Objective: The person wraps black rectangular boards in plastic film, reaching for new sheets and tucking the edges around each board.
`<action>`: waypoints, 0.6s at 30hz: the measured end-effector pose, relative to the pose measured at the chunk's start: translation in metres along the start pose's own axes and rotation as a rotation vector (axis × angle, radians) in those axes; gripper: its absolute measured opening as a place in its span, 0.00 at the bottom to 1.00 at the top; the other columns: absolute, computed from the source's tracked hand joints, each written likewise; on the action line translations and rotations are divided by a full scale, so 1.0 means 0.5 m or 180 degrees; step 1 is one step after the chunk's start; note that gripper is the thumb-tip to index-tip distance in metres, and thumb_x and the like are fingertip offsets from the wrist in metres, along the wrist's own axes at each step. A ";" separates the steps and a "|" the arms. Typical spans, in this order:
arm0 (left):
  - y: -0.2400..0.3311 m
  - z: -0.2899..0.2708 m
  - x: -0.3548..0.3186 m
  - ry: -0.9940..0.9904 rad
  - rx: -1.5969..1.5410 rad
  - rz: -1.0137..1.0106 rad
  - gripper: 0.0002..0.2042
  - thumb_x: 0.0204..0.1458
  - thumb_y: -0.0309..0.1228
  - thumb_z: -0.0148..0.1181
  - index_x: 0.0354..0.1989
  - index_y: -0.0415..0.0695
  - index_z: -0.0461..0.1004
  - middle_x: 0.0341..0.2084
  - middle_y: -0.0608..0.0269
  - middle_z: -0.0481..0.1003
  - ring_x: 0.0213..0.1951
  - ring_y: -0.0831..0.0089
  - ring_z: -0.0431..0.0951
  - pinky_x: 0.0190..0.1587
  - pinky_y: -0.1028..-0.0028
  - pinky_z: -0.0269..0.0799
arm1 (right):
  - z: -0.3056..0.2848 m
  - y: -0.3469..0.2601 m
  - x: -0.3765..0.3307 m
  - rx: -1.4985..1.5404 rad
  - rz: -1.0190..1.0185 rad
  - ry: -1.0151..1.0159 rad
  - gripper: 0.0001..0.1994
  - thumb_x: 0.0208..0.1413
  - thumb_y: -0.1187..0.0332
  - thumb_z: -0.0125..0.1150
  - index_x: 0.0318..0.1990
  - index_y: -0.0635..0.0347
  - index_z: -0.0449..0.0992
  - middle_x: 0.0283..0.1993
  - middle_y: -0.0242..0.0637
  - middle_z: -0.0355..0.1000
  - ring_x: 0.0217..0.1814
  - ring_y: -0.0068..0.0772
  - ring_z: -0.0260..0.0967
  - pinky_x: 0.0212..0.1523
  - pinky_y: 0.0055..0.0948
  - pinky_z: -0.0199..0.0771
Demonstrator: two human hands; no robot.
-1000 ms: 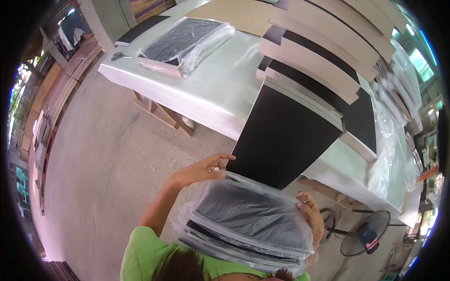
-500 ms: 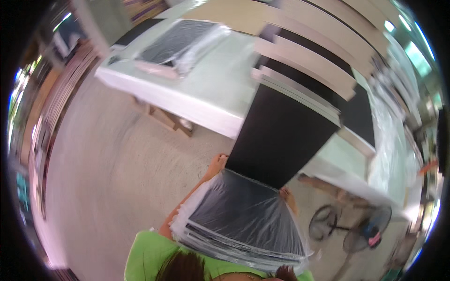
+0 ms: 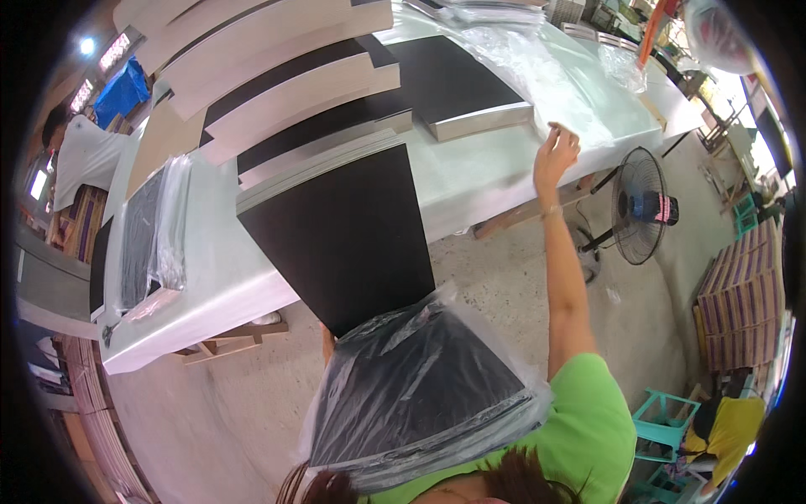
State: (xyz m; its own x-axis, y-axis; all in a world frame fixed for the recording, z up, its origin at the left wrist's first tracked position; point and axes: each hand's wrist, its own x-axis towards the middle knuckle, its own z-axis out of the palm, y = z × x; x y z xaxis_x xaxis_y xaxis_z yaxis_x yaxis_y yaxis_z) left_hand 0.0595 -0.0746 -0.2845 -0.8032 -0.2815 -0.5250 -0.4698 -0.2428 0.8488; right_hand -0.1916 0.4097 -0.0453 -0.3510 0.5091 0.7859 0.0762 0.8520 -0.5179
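Observation:
A clear-plastic-wrapped bundle of black boards (image 3: 420, 378) leans against my body. Just beyond its far edge, a bare black-faced board stack (image 3: 344, 235) slopes up to the table. Only a sliver of my left hand (image 3: 327, 343) shows at the lower left edge of that stack; its fingers are hidden. With my arm stretched out, my right hand (image 3: 557, 155) is raised over the table's front edge, fingers loosely bent and apart, nothing in them. Closest to it are clear plastic sheets (image 3: 558, 97) and a flat black board pile (image 3: 457, 80).
Stepped stacks of pale-edged black boards (image 3: 294, 84) fill the left of the covered table (image 3: 227, 294), near a wrapped board bundle (image 3: 155, 231). A standing fan (image 3: 642, 206) is at right, with striped stacked bundles (image 3: 739, 294), a turquoise stool (image 3: 663, 420) and a person in yellow (image 3: 730, 428) beyond.
My view has swung to the right. My right hand has left the side of the wrapped bundle and reached out toward the plastic sheets. The left hand stays by the bundle.

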 end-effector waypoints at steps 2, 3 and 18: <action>-0.008 -0.006 -0.001 -0.0026 -0.0010 -0.0036 0.14 0.56 0.34 0.48 0.46 0.39 0.68 0.35 0.60 0.72 0.39 0.73 0.70 0.42 0.73 0.64 | 0.048 0.075 0.076 -0.0086 0.0432 -0.0113 0.07 0.53 0.69 0.51 0.40 0.54 0.73 0.44 0.42 0.65 0.48 0.46 0.59 0.44 0.46 0.59; -0.011 -0.005 0.000 -0.0070 -0.0014 -0.0050 0.14 0.56 0.34 0.48 0.46 0.39 0.68 0.35 0.61 0.72 0.39 0.73 0.70 0.42 0.73 0.64 | 0.068 0.124 0.108 -0.0242 0.0661 -0.0231 0.08 0.53 0.68 0.52 0.40 0.53 0.73 0.44 0.43 0.65 0.48 0.47 0.60 0.44 0.47 0.60; -0.031 -0.068 -0.014 0.0131 -0.0178 0.0468 0.14 0.57 0.35 0.49 0.45 0.39 0.69 0.35 0.64 0.72 0.39 0.75 0.70 0.40 0.74 0.64 | 0.102 0.185 0.144 -0.0538 -0.0069 -0.0289 0.07 0.49 0.68 0.57 0.29 0.62 0.73 0.29 0.45 0.72 0.32 0.46 0.68 0.35 0.39 0.66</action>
State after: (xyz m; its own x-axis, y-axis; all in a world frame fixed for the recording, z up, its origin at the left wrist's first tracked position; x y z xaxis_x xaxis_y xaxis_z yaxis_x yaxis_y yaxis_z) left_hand 0.0848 -0.1004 -0.2961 -0.8454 -0.3554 -0.3986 -0.3263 -0.2472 0.9124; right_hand -0.2573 0.5190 -0.0539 -0.4365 0.4839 0.7585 0.2208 0.8749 -0.4311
